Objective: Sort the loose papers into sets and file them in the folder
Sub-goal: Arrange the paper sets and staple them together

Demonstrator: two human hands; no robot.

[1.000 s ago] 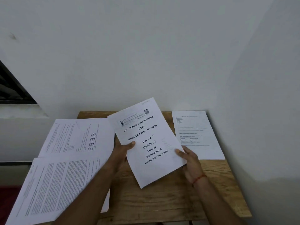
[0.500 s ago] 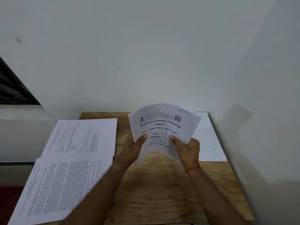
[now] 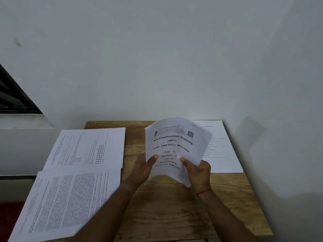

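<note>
I hold a white paper set [image 3: 176, 144], titled "Pre Examination Training", upright above the middle of the wooden table [image 3: 174, 212]. My left hand [image 3: 142, 170] grips its lower left edge with the thumb on the front. My right hand [image 3: 197, 172] grips its lower right part, and the sheets bow outward between them. A printed stack with a small grid [image 3: 87, 147] lies at the back left. A dense-text stack [image 3: 64, 205] lies at the front left, overhanging the table. Another white sheet [image 3: 225, 154] lies at the back right, partly hidden by the held set. No folder is in view.
The small table stands in a corner, with white walls [image 3: 174, 58] behind and to the right. A ledge and a dark window frame [image 3: 14, 96] are at the left. Bare wood shows in front of my hands.
The set went from tilted and nearly flat over the table to upright and bowed. My hands moved closer together on its lower part.
</note>
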